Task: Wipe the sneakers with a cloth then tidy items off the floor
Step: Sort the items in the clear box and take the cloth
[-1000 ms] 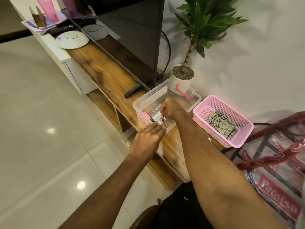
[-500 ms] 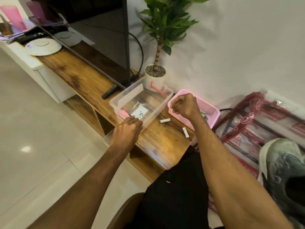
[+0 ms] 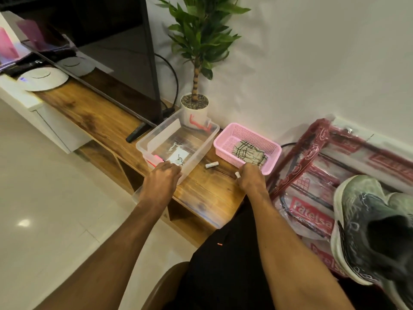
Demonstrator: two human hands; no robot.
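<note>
A clear plastic box (image 3: 196, 144) stands on the wooden TV stand (image 3: 93, 117), with keys and a pink item inside. My left hand (image 3: 163, 177) grips its near rim. To the right, a pink basket (image 3: 225, 142) holds a checked cloth (image 3: 250, 153). My right hand (image 3: 251, 179) is in front of the basket, fingers curled round a small white battery whose tip (image 3: 237, 174) shows. A second battery (image 3: 211, 164) lies loose on the wood between box and basket. A grey-green sneaker (image 3: 366, 227) sits at the far right.
A potted plant (image 3: 194, 108) stands behind the box by the wall. A TV (image 3: 125, 63) and a white round device (image 3: 42, 78) fill the stand's left. A plastic-wrapped red rack (image 3: 312, 175) lies under the sneaker. Glossy floor tiles (image 3: 44, 209) spread to the left.
My right hand came out of the clear box, moved right past the basket, then dropped onto the battery on the wood. The view swung right, bringing the sneaker in. My left hand stays at the box.
</note>
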